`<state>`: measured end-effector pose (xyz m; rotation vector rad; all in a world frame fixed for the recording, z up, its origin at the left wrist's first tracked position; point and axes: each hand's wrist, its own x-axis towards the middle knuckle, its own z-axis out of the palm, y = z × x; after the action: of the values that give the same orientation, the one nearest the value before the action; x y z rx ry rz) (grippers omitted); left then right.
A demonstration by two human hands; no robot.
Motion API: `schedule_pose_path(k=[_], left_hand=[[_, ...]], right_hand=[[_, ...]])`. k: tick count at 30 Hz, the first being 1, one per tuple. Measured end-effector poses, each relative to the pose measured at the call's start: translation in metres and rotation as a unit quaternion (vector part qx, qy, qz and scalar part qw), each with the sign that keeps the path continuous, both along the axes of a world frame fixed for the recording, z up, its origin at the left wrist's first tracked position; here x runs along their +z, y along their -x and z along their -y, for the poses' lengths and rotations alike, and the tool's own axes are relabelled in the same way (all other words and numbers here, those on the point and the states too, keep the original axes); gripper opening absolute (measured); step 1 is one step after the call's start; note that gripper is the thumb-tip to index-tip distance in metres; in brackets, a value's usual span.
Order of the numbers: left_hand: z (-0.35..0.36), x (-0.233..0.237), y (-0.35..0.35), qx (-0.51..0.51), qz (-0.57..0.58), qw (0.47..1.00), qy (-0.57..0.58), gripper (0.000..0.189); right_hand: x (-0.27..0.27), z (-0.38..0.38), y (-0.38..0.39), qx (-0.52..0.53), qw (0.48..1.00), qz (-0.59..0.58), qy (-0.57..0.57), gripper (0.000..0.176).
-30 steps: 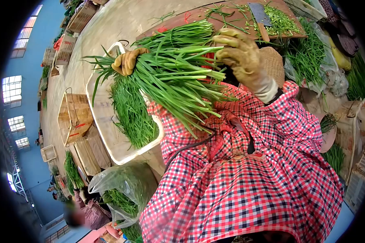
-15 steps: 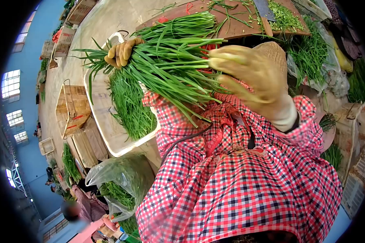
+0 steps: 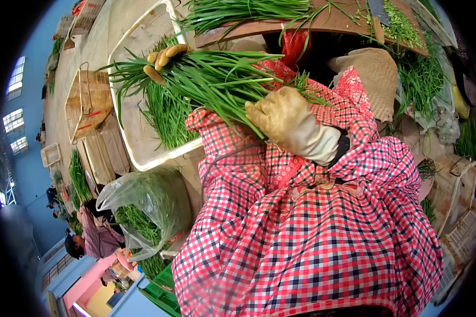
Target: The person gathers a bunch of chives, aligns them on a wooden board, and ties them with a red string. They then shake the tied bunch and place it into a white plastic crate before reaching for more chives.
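A bunch of long, flat-leaved garlic chives (image 3: 222, 74) lies across the upper middle of the view, pale stalk ends to the right. My left hand (image 3: 164, 61), in a tan glove, is wrapped round its leafy left part. At the lower stalks, my gloved right hand (image 3: 283, 116) has its fingers curled in against them; what lies inside the fist is mostly hidden. Loose green blades (image 3: 309, 92) show just beyond that hand, over the red checked clothing. Under the bunch stands a white plastic crate (image 3: 137, 148) with more chives (image 3: 166, 119) in it.
A wooden board (image 3: 222, 36) at the top carries chives, chopped bits (image 3: 402, 24) and a wide blade (image 3: 378, 10). Clear bags of greens stand at left (image 3: 164, 195) and right (image 3: 439, 105). A wicker-coloured crate (image 3: 90, 103) and a person (image 3: 98, 232) are farther left.
My right hand has come down and left from beside the stalk ends, its spread, blurred fingers now curled. My left hand keeps its hold on the bunch. The view has shifted.
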<state>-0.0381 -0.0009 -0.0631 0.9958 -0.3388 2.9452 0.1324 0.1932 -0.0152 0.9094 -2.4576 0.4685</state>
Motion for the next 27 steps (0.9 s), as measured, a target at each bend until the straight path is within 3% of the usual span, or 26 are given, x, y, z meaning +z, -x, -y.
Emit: schedule_pose_path(k=[4, 7, 11, 15, 16, 20, 24, 27], left_hand=[[0.033, -0.033, 0.022, -0.001, -0.091, 0.995, 0.040, 0.047], [0.045, -0.051, 0.027, 0.022, -0.117, 0.992, 0.049, 0.046], [0.051, -0.056, 0.030, 0.037, -0.150, 0.987, 0.043, 0.045], [0.045, -0.058, 0.031, 0.041, -0.166, 0.985, 0.008, 0.045], [0.042, -0.057, 0.032, 0.042, -0.171, 0.984, 0.003, 0.046], [0.038, -0.053, 0.037, 0.040, -0.205, 0.978, 0.017, 0.049], [0.030, -0.047, 0.033, 0.041, -0.192, 0.981, 0.000, 0.052], [0.033, -0.049, 0.035, 0.046, -0.194, 0.980, 0.009, 0.052]], right_hand=[[-0.008, -0.002, -0.003, 0.031, 0.997, 0.053, 0.039, 0.018], [-0.007, -0.021, -0.010, 0.033, 0.989, 0.125, -0.074, 0.012], [0.011, -0.059, -0.015, 0.036, 0.964, 0.260, -0.047, 0.012], [0.016, -0.042, 0.013, -0.001, 0.972, 0.133, 0.193, 0.026], [0.011, -0.038, 0.019, 0.018, 0.962, 0.174, 0.210, 0.034], [-0.004, -0.005, 0.027, -0.067, 0.963, 0.166, 0.201, 0.047], [-0.015, 0.008, 0.032, -0.052, 0.975, 0.036, 0.212, 0.046], [-0.013, 0.005, 0.030, -0.058, 0.969, 0.067, 0.232, 0.047]])
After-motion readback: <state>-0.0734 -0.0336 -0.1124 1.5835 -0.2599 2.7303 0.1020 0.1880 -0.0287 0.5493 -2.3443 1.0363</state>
